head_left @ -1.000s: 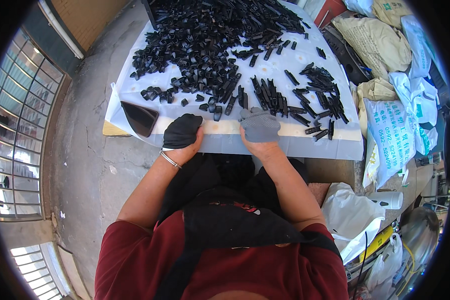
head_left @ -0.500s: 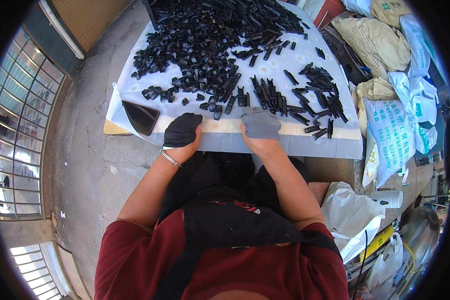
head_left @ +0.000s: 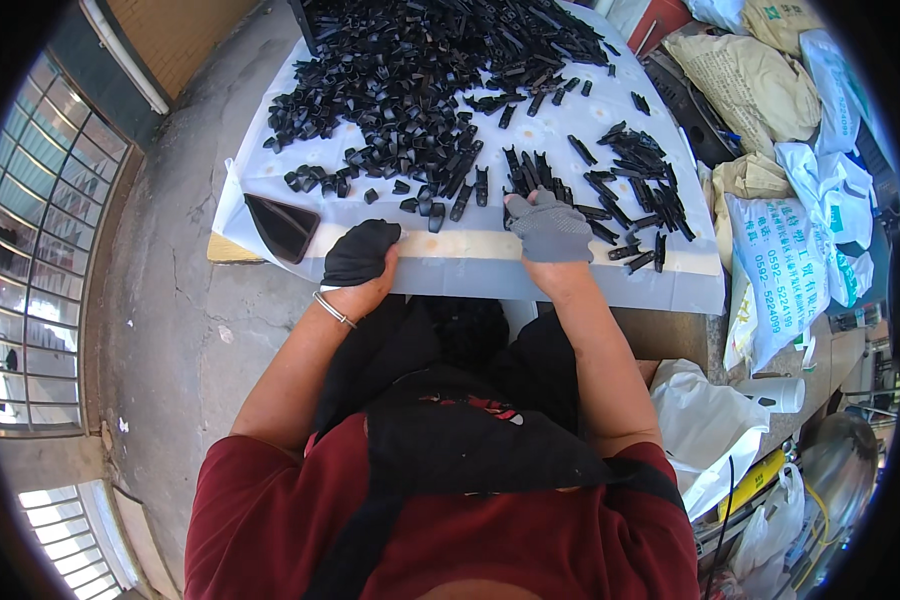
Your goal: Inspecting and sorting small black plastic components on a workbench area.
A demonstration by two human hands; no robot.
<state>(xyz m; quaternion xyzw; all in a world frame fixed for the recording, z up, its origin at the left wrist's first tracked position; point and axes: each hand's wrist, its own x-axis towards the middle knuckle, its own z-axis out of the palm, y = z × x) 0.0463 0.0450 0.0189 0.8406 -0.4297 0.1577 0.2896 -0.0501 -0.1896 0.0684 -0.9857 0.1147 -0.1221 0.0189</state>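
My left hand [head_left: 362, 255], in a black fingerless glove, is closed at the table's near edge; whatever it grips is hidden inside the fingers. My right hand [head_left: 552, 230] wears a grey dotted glove and reaches over the near end of a cluster of slim black plastic parts [head_left: 528, 172]. Its fingers are bent and closed about parts there, which the hand partly covers. One single black part [head_left: 482, 186] lies left of this cluster. Short curved black pieces [head_left: 360, 160] are scattered beyond my left hand.
A large heap of black parts [head_left: 400, 60] covers the far side of the white-sheeted table [head_left: 660, 262]. Loose parts [head_left: 660, 200] lie at the right. A dark phone [head_left: 282, 228] rests at the left corner. Stuffed sacks [head_left: 775, 270] stand along the right side.
My right hand has moved right and away from me, from the table's edge onto the slim black parts. My left hand has barely shifted and stays closed.
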